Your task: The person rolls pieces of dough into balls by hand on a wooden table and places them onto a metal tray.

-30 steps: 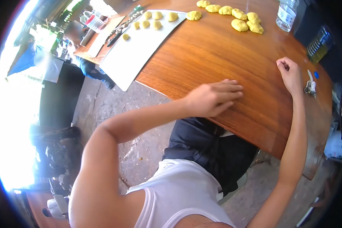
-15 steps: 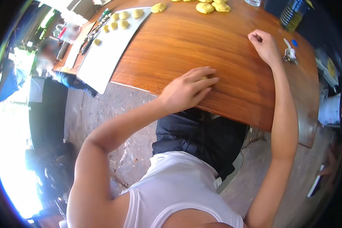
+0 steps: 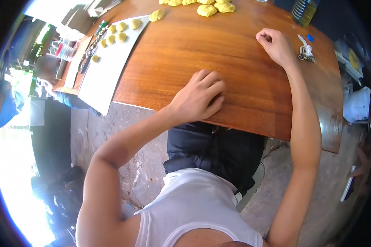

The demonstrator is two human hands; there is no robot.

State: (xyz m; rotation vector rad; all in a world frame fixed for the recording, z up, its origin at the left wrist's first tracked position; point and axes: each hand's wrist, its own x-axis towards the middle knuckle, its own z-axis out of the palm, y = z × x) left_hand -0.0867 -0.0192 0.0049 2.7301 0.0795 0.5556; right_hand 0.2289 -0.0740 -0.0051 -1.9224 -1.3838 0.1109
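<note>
Bent more deeply since half a second ago at the fingers of the left hand (image 3: 200,96), arched palm-down over the wooden table (image 3: 165,57) near its edge, elbow out. Impossible to tell whether grasping anything underneath. Curled into a loose fist at the right hand (image 3: 276,45), with arm extended forward. Well apart from both, with yellow lumps (image 3: 206,10) farther back and smaller rounds (image 3: 121,26) on the white board (image 3: 109,72).

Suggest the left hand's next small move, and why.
Perhaps raise the curled left hand slightly: it hides part of the brown wooden table, so anything there can't be checked against the small round yellow dough pieces on the flat white sheet.
</note>
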